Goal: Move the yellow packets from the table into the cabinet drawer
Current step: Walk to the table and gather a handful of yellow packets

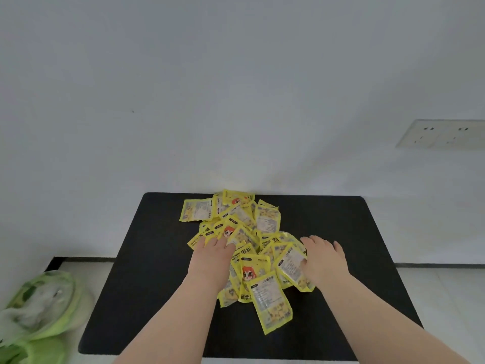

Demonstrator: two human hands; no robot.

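We look down at a black worktop point(341, 222) with rounded corners and a fine matte grain, set against a plain white wall point(236, 88). In the middle of the worktop lies a loose heap of yellow packets point(245, 233). They are small, flat, rectangular sachets of glossy, crinkled film with sealed edges. Some show a cartoon face with orange hair, others a printed label. They overlap at all angles, from the worktop's far edge into its near half. Our left hand point(212, 254) rests on the packets nearer the worktop's left edge, fingers stretched forward and flat, holding none. Our right hand point(324, 258) rests on those nearer its right edge, thumb on one packet. Its fingers bend down over the pile, and we cannot tell whether they grip anything. We judge the task barely begun: every packet we see is on the worktop, and no cabinet drawer is in view. Below the worktop's left edge sits a soft green and clear plastic bag point(44, 303). Beyond its far right corner, a white socket plate point(443, 134) is set in the wall.
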